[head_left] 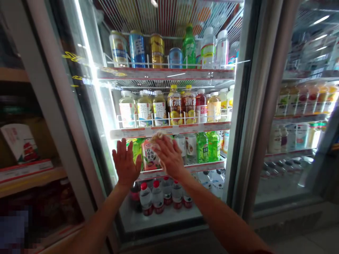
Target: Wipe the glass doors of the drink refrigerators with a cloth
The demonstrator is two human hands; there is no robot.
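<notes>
Fingers spread and palm toward the glass, my left hand [125, 164] is raised at the lower left of a lit drinks fridge and holds nothing. My right hand [169, 157] is at the middle of the fridge's glass door [174, 146], pressing a crumpled pale cloth [158, 137] that shows above and beside the fingertips. Most of the cloth is hidden under the hand. Behind the glass, between both hands, stands a pink drink carton [149, 155]. Whether my left palm touches the glass, I cannot tell.
Shelves inside hold cans [137, 49], tea bottles [174, 106], green bottles [202, 148] and red-capped water bottles [158, 197]. A metal door frame [265, 106] runs down the right, with another drinks fridge beyond. Darker shelves with a display box [21, 143] stand at the left.
</notes>
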